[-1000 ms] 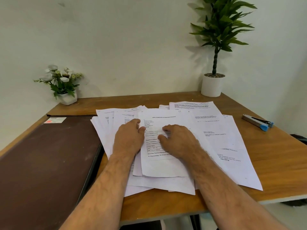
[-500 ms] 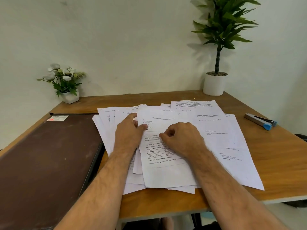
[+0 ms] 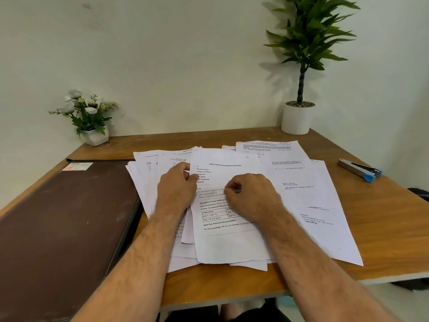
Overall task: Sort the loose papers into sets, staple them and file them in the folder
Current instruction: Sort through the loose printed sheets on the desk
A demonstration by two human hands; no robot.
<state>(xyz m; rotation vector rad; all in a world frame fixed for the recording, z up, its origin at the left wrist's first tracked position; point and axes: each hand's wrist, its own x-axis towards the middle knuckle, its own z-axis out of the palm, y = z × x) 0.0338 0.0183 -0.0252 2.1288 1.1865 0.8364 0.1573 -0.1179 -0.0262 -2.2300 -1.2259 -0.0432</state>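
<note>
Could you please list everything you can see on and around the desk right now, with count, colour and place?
Loose printed paper sheets: many, exact count unclear, white, fanned out overlapping across the desk's middle.
Closed leather-look folder: one, dark brown, left side of the desk, label at its far corner.
Metal stapler: one, silver with blue tip, right side, apart from the papers.
Small flower pot: one, white pot with white flowers, far left corner.
Tall leafy potted plant: one, green in a white pot, far right corner.
Wooden desk: one, brown, against a pale wall.
Left hand: one, resting on the papers.
Right hand: one, fingers curled, on the top sheet.
</note>
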